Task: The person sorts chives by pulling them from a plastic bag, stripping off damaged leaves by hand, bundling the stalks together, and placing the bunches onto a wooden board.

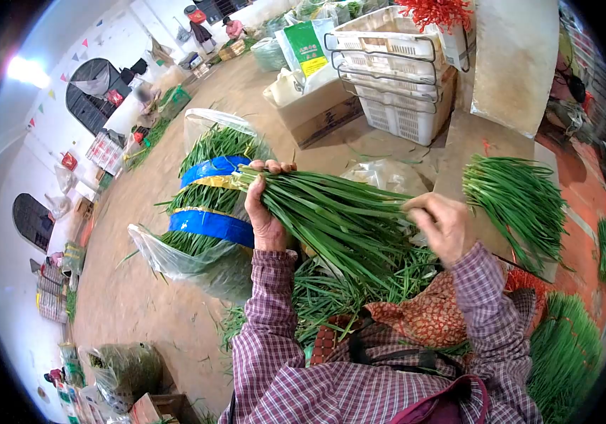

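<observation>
My left hand (pixel 266 208) is wrapped round the pale stem end of a bunch of garlic chives (pixel 338 215). The long green leaves fan out to the right, their tips drooping a little. At the leaf side, my right hand (pixel 443 225) is closed in a pinch at the bunch's upper edge; its fingertips seem to grip leaf ends. Loose chive leaves (pixel 331 293) lie heaped below the bunch, around my lap. A plastic bag of greens (pixel 211 265) with blue bands stands just beyond my left hand. Another chive bunch (pixel 515 201) lies on a board to the right.
Stacked white crates (pixel 402 106) and a cardboard box (pixel 313 109) stand ahead. Red ties (pixel 441 13) hang over the crates. Tied chive bundles (pixel 564 353) lie by my right side. Other people (pixel 234 28) sit farther back. A filled bag (pixel 126 374) rests at lower left.
</observation>
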`<action>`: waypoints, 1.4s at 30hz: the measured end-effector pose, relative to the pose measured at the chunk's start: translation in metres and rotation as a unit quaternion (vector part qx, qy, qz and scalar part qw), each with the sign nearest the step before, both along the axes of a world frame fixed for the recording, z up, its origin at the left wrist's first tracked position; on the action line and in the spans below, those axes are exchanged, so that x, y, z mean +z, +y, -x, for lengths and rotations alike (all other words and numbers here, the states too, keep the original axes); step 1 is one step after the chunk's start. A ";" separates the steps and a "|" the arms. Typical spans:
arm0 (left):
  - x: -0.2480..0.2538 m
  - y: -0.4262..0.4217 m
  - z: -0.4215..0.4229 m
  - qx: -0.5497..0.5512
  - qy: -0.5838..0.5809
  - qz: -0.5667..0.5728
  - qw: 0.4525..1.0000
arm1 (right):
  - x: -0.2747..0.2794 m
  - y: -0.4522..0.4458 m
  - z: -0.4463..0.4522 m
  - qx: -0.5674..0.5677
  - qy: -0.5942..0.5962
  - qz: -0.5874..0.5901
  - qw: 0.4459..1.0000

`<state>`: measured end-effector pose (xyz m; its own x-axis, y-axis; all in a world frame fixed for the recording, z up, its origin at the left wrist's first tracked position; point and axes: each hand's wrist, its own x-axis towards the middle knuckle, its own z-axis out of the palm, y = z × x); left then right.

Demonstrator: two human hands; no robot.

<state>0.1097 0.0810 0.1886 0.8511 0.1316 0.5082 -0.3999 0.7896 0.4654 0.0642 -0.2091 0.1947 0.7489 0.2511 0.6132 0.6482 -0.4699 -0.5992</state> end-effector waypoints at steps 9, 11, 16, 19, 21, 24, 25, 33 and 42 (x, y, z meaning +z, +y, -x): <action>0.005 -0.022 0.011 0.004 -0.044 -0.041 0.998 | -0.013 0.065 0.007 0.041 0.032 -0.003 0.999; 0.004 -0.024 0.013 0.014 -0.045 -0.032 0.998 | -0.012 0.071 0.007 0.053 0.071 -0.015 0.996; 0.001 -0.029 0.016 0.016 -0.049 -0.039 0.998 | -0.014 0.079 0.004 0.092 0.142 -0.103 0.980; 0.002 -0.029 0.017 0.017 -0.049 -0.056 0.997 | -0.006 0.078 0.006 0.078 0.147 -0.067 0.984; 0.002 -0.030 0.019 0.021 -0.048 -0.067 0.996 | -0.003 0.078 0.006 0.067 0.153 -0.039 0.985; 0.002 -0.028 0.019 0.031 -0.046 -0.104 0.993 | -0.007 0.076 0.004 0.042 0.072 -0.038 0.996; 0.002 -0.027 0.019 0.035 -0.044 -0.131 0.990 | -0.005 0.074 0.005 0.042 0.073 -0.037 0.996; -0.005 -0.024 0.023 0.058 0.018 -0.318 0.946 | 0.023 0.038 0.003 0.004 -0.023 0.070 0.997; -0.010 -0.034 0.032 -0.013 0.079 -0.377 0.923 | 0.042 0.004 0.008 0.002 -0.035 0.140 0.990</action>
<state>0.0781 0.0470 0.1785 0.9201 -0.2308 0.3165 -0.2654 0.2269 0.9371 0.0564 -0.2051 0.2365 0.7059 0.4215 0.5693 0.6857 -0.6079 -0.4002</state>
